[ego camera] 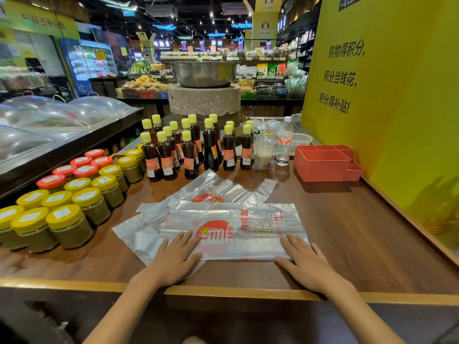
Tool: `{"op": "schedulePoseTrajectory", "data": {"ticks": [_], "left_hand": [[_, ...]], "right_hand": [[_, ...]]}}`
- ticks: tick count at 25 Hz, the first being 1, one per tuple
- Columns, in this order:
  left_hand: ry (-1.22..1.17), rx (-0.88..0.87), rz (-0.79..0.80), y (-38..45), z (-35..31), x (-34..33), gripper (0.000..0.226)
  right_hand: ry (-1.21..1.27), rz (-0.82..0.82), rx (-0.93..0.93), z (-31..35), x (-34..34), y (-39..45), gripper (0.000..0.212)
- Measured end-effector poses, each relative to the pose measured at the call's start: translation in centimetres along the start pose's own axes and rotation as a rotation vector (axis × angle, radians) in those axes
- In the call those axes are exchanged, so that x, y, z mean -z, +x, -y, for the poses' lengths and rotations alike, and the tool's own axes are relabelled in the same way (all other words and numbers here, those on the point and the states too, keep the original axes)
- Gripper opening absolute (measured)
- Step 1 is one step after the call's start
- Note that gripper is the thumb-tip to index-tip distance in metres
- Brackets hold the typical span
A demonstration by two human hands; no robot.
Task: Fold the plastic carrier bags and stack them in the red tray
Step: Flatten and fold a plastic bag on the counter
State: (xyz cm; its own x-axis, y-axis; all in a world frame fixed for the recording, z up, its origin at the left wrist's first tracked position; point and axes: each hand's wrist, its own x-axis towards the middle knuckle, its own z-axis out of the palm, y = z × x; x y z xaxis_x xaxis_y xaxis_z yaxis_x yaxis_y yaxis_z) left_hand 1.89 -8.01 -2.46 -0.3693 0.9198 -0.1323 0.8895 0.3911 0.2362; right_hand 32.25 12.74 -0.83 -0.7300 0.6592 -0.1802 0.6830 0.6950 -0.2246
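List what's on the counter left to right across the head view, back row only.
Yellow-lid jars → red-lid jars → dark bottles → water bottle → red tray.

Left hand, right hand pressed flat on carrier bag; red tray far right on table.
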Motion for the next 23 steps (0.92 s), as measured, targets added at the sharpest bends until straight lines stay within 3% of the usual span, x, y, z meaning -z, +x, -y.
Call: {"op": "schedulePoseTrajectory", "data": {"ticks": [5,9,16,23], "left_hand": [[-0.014,0.011,-0.061,-0.7,1.2,0.0,0.094],[-0.092,-0.005,-0.242,-1.1,1.1,-0.1,0.086],[-0.076,-0.089,-0.327,-1.5,1.1,-0.2,0.063],[-0.104,-0.149,-0.601,-1.9,0.9,0.1,0.033]], "right_hand": [[0.082,-0.110,-0.029,-2.0,-0.3,-1.0,0.075],[0.242,-0.238,0.025,-2.4,-0.5,-1.0,0.066],[0.245,-0.409,0.092,-3.1,-1.6,-0.7,0.033],[0.178,-0.588,0.030,-1.4,-0.4,-2.7,0.008]]}}
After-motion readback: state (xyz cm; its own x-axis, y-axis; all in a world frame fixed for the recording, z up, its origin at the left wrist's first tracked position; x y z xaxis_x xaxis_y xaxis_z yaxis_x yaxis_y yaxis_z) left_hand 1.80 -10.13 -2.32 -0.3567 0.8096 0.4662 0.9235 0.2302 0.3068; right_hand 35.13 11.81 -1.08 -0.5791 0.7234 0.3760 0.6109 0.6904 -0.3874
